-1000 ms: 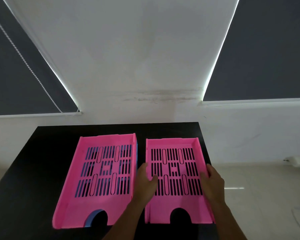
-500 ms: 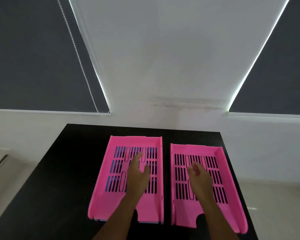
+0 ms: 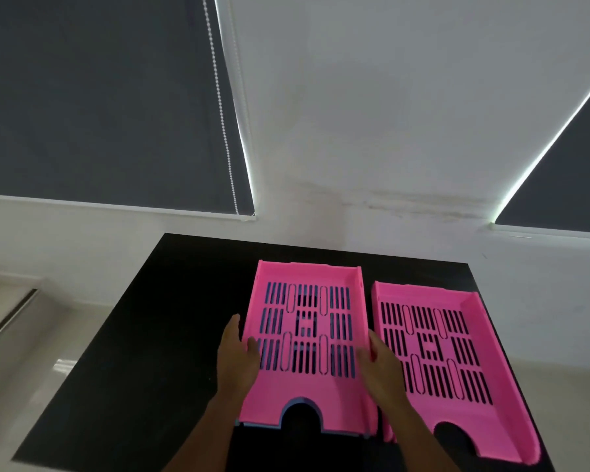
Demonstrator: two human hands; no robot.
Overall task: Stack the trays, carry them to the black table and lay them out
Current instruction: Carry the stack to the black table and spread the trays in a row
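Resting on the black table (image 3: 143, 352), two pink trays lie side by side with their long axes running from the person toward the wall (image 3: 372, 114). Each tray's notched, open end faces the person and its closed back wall faces the wall.

The left pink tray (image 3: 307, 338) sits on top of a blue tray (image 3: 280, 426), whose edge shows along the near end and through the slots. The right pink tray (image 3: 457, 362) lies just to the right of that stack, near the table's right edge, angled slightly so its near end swings rightward.

The left hand (image 3: 235, 362) is on the left side wall of the stack's upper tray, thumb inside over the slotted floor and fingers outside along the wall, a loose grip around that wall. The right hand (image 3: 382, 366) is at the same tray's right side wall, in the narrow gap between the two pink trays, fingers partly open against the wall; whether it has closed on it cannot be told.
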